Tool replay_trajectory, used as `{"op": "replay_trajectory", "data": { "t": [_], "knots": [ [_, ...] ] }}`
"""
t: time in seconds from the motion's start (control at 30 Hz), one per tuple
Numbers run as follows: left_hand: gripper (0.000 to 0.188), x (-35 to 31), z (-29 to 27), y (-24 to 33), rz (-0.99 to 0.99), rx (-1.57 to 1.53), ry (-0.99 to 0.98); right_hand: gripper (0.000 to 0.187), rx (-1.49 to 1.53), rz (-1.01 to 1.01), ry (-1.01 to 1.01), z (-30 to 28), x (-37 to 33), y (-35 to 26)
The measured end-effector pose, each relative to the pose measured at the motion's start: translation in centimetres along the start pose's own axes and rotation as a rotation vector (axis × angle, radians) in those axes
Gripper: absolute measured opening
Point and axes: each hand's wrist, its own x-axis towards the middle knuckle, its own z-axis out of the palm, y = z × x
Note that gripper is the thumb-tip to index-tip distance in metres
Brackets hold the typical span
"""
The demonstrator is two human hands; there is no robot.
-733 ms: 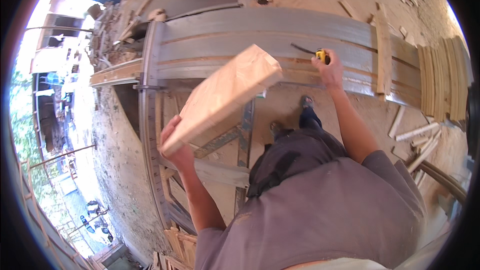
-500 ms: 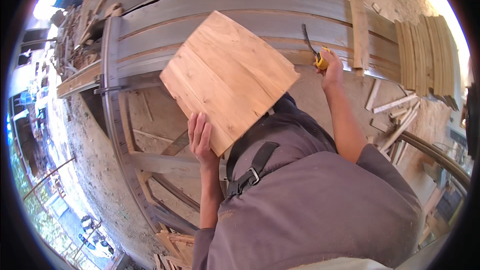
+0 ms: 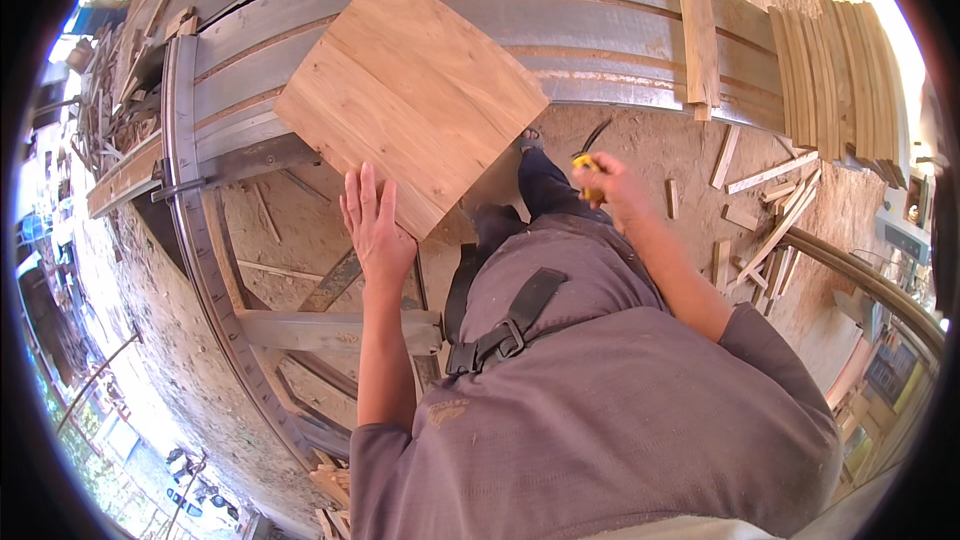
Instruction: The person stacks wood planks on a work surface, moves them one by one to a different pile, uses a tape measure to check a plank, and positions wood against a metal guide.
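A squarish wooden panel (image 3: pixel 415 100) of joined boards lies slanted across the metal-topped bench (image 3: pixel 590 35), its near corner jutting past the bench's front edge. My left hand (image 3: pixel 378 230) is at the panel's near left edge, fingertips over the top face and thumb hidden. A yellow tape measure (image 3: pixel 584 178) is gripped in my right hand (image 3: pixel 622 192), which is slightly blurred in front of my body. From the tape measure a short dark curved strip (image 3: pixel 598 134) sticks up. The right hand is apart from the panel.
A narrow board (image 3: pixel 697 30) crosses the bench at right, beside a row of wooden strips (image 3: pixel 835 90). Offcuts (image 3: pixel 780 210) litter the floor at right. A metal rail (image 3: pixel 185 160) runs along the left, and a crossbar (image 3: pixel 335 330) spans the frame below.
The panel has shifted left and away from my body, lowering toward the bench. My left hand's fingers have straightened. My right hand has brought the tape measure left and nearer my body.
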Motion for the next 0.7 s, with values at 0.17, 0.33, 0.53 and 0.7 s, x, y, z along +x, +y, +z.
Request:
{"op": "replay_trajectory", "data": {
  "t": [0.17, 0.33, 0.53, 0.7],
  "knots": [
    [0.030, -0.7, -2.2, 4.0, -0.182, -0.588, -0.009, 0.058, -0.636, -0.378, -0.256, 4.5, -1.3, -2.0],
    [0.022, -0.7, -1.0, 8.5, -0.323, -1.090, -0.146, 0.057, -0.823, -0.517, -0.438, 9.6, -2.8, -4.6],
    [0.031, -2.1, -0.4, 7.4, -0.484, -1.218, -0.277, 0.060, -0.836, -0.516, -0.549, 10.3, -2.6, -4.0],
    [0.032, -3.5, 0.4, 7.6, -0.644, -1.401, -0.365, 0.060, -0.794, -0.501, -0.666, 10.0, -2.8, -3.4]
  ]
}}
